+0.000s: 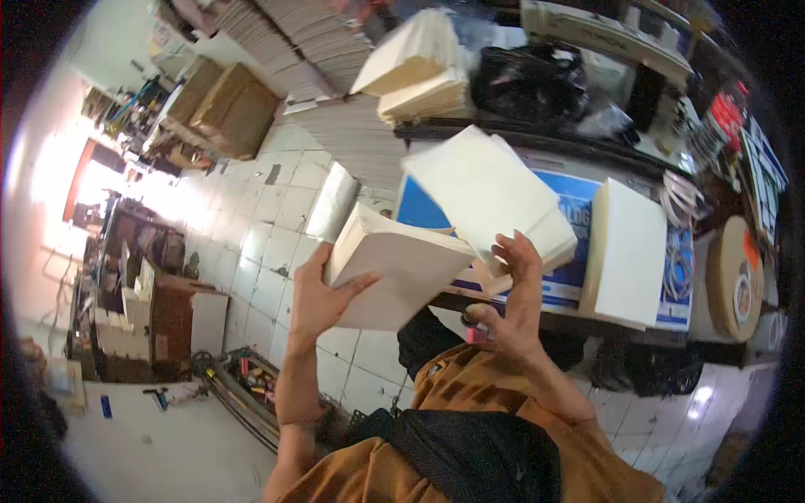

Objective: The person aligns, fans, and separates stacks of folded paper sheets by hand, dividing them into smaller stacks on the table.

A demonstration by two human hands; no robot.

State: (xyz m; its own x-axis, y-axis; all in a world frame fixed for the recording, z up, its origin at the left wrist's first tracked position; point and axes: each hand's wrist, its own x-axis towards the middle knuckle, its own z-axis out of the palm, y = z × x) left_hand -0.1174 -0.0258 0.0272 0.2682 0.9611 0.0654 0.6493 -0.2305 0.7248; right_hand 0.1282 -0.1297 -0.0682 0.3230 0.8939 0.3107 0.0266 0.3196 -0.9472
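My left hand (pixel 323 293) is wrapped round the left end of a thick block of cream paper (pixel 402 272), which it holds tilted in front of my body. To the right of that block, my right hand (pixel 511 293) has its fingers apart and curved, with no paper between them. Just beyond my right hand, a loose pile of cream sheets (pixel 486 193) lies on the blue printed sheet (pixel 549 289). Another paper block (pixel 627 251) lies further right on the same blue sheet. A small pink and dark object shows beside my right thumb.
Stacked paper (pixel 415 67) and a black plastic bag (pixel 532 80) stand at the bench's back. Tape rolls (pixel 734 277) and a bottle (pixel 721 121) are at the right. Cardboard boxes (pixel 235 109) stand across the tiled floor (pixel 260 285); a tray of tools (pixel 251 386) is lower left.
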